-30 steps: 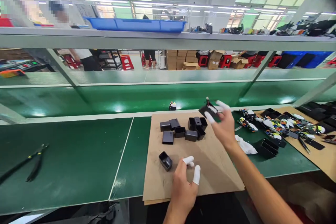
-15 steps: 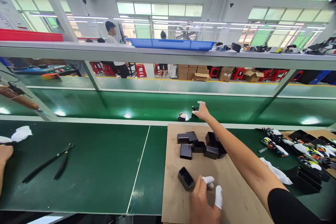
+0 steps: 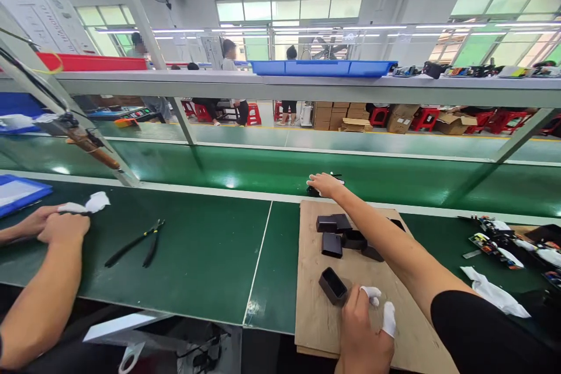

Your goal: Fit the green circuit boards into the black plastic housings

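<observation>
Green belt (image 3: pixel 245 166) crosses mid-frame; there the right hand (image 3: pixel 326 185) partly hides dark parts (image 3: pixel 312 191), its grip impossible to tell. Below, the left hand (image 3: pixel 367 330), fingers parted, sits beside 1 open black case (image 3: pixel 333 286).

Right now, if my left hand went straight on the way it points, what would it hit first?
Your left hand would probably meet the black case ahead on the brown board, partly hidden by your right forearm. The forearm might come first; its height is hard to judge.
</observation>
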Motion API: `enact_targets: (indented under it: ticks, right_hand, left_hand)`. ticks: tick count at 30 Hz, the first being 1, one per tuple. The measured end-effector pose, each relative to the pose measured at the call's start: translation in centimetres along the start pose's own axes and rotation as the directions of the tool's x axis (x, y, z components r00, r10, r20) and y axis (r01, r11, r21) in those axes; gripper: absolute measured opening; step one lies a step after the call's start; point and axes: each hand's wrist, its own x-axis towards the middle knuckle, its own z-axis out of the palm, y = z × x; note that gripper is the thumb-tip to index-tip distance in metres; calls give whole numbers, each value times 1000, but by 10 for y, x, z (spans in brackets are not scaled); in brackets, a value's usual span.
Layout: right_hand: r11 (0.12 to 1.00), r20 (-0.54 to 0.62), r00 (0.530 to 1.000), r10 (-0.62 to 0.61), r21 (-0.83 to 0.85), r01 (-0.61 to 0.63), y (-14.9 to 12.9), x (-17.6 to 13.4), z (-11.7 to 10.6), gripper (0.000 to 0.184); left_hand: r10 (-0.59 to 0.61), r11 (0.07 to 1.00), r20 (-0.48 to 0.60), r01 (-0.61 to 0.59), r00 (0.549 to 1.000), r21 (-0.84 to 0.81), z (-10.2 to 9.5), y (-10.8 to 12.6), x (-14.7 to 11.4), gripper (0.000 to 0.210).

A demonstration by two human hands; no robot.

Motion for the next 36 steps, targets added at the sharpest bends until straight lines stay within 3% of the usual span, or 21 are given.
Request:
enact_targets:
  ticks: [4, 7, 10, 13, 14, 16, 18, 19, 21, 23, 26, 28, 33, 36]
  right_hand:
    - [955, -218, 975, 46, 296, 21, -8, -23, -25, 38]
    - [824, -363, 925, 114, 555, 116, -21, -62, -40, 44]
    - [643, -417, 893, 168, 733, 222, -37, -129, -45, 52]
    - [479, -383, 894, 235, 845, 236, -57, -210, -37, 54]
    - [383, -339, 901, 269, 897, 223, -64, -236, -32, 54]
    - [51, -165, 919, 357, 986, 157, -79, -280, -17, 52]
    - [-177, -2, 903, 430, 980, 86, -91, -313, 2, 48]
    - [-221, 48, 881, 471, 973, 66, -96, -326, 12, 48]
    - [-238, 90, 830, 550, 970, 53, -101, -343, 31, 53]
    - [-223, 88, 795, 600, 973, 60, -102, -352, 45, 56]
    - [-206, 69, 777, 626, 975, 79, -103, -359, 52, 56]
    - [-194, 58, 774, 631, 977, 85, -106, -363, 49, 54]
    - [-79, -91, 730, 677, 978, 195, -123, -387, 36, 58]
    - [-25, -210, 739, 640, 956, 293, -135, -408, 25, 64]
  left_hand:
    - [48, 999, -21, -47, 999, 26, -1, 1, 0, 12]
    - [171, 985, -69, -169, 983, 32, 0, 2, 0, 15]
    - [373, 925, -205, -379, 905, 7, -4, 14, -5, 18]
    - [417, 893, -349, -450, 839, -15, -21, 34, -13, 20]
    - [409, 897, -382, -442, 829, 1, -30, 38, -13, 19]
    - [331, 942, -408, -320, 851, 97, -49, 41, -8, 21]
    - [133, 980, -405, -58, 905, 191, -67, 34, 3, 55]
    - [50, 975, -348, 30, 936, 221, -74, 27, 8, 75]
    - [-71, 954, -214, 129, 974, 270, -83, 12, 18, 86]
    - [-124, 949, -115, 152, 986, 277, -87, 1, 24, 72]
    - [-113, 963, -69, 126, 991, 237, -87, -3, 26, 51]
    - [-104, 981, -32, 108, 994, 161, -87, 5, 20, 50]
    - [-38, 964, 100, 63, 994, -260, -94, 48, -8, 57]
    - [44, 957, 121, -7, 992, -291, -100, 74, -24, 61]
